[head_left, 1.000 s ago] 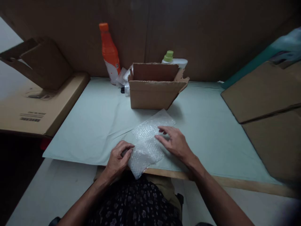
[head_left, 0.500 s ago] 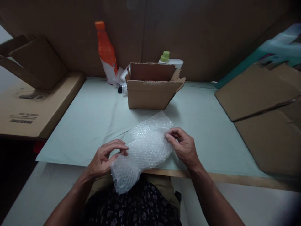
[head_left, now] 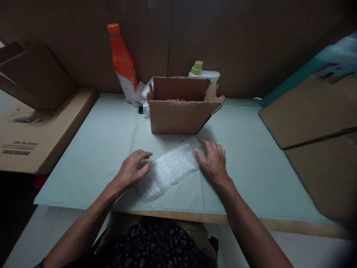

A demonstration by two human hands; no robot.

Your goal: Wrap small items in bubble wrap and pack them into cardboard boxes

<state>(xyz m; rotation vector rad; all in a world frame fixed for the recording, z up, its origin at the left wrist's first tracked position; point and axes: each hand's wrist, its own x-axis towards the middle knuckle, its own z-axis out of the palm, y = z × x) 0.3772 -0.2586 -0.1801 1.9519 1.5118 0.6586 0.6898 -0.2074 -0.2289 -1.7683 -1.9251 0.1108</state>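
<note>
A sheet of bubble wrap [head_left: 173, 165] lies flattened at a slant on the covered table. My left hand [head_left: 134, 167] is at the sheet's left side, its thumb and fingers spread, the thumb close to the edge. At the other end, my right hand [head_left: 213, 160] rests with thumb and index finger apart, touching the wrap's right edge. Behind the sheet stands an open cardboard box [head_left: 174, 117] with torn flaps. Something red [head_left: 175, 99] shows just over its front rim; the rest of it is hidden.
An orange bottle [head_left: 122, 65] stands at the back, beside some clear plastic packaging [head_left: 141, 93]. A white bottle with a green cap [head_left: 197, 68] is partly behind the box. Cardboard boxes [head_left: 25, 137] are on the left; large cardboard [head_left: 315, 115] leans at right by a teal container [head_left: 331, 59].
The upper piece of bubble wrap, which hung over the table's front edge, now lies flat on the table. Both hands have loosened from their pinches and moved slightly forward.
</note>
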